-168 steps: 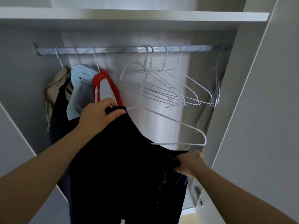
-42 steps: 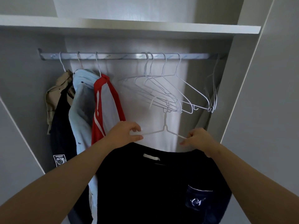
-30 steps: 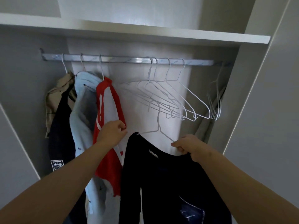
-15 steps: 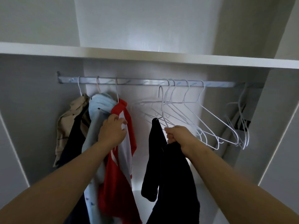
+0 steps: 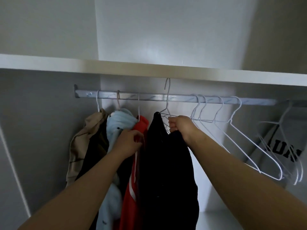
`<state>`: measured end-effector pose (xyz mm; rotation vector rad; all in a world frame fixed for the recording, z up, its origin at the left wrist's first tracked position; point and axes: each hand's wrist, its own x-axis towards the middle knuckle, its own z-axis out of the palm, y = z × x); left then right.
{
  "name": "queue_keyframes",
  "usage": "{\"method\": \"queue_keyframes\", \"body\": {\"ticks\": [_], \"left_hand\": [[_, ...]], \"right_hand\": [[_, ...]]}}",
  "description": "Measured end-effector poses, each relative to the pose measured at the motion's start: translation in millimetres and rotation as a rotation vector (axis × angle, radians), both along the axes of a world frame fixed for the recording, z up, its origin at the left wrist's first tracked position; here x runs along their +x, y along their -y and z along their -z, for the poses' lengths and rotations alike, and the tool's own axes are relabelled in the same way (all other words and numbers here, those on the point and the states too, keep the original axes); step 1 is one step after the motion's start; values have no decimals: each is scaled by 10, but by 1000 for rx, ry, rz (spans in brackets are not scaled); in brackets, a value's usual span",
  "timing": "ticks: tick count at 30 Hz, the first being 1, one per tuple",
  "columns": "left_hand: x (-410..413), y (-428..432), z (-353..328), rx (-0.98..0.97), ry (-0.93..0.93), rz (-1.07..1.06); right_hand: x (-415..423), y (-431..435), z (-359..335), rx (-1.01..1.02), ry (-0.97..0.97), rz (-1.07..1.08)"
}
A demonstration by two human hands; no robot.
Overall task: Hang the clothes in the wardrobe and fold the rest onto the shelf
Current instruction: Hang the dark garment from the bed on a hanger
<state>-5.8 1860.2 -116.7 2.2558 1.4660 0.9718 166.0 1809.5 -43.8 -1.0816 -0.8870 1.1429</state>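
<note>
Black shirt (image 5: 166,163) hung from the white hanger (image 5: 167,103) we gripped in our right hand (image 5: 180,125), its hook above the rail (image 5: 149,97); our left hand (image 5: 129,141) pinched the red garment (image 5: 132,188).

Grey garment (image 5: 282,146): large dark block capitals are printed on it, at the right end of the wardrobe rail (image 5: 149,97), behind the empty white hangers (image 5: 249,146). Parts of about three letters are seen, perhaps "U", "A" or "N"; the word is cut off by folds and blurred by motion, so it cannot be read with certainty.
Light blue garment (image 5: 119,123): small dark marks are scattered over the cloth, too small to be told as letters.
Rail: faint dark smudges are seen along it; no text is legible.
Other hung clothes: no label, brand or number is legible.
</note>
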Motion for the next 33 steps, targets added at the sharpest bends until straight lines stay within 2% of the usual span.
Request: {"method": "queue_keyframes", "body": {"ticks": [6, 14, 19, 23, 26, 29, 31, 33], "left_hand": [[-29, -55, 94, 1, 70, 10], [4, -35, 245, -194, 376, 46], [50, -4, 289, -244, 494, 57], [92, 85, 370, -252, 495, 65], [86, 175, 395, -235, 489, 57], [91, 295, 401, -216, 407, 20], [109, 380, 437, -204, 395, -2], [141, 510, 490, -217, 417, -22]], "right_hand": [[-137, -354, 235, -101, 76, 71], [-241, -424, 498, -186, 185, 88], [-266, -385, 670, -157, 355, 206], [-364, -327, 888, -54, 596, 267], [-381, -261, 990, -30, 688, 283], [-314, -138, 1065, -46, 768, 309], [-308, -21, 1126, -50, 709, 241], [-315, 171, 1188, -22, 552, 147]]}}
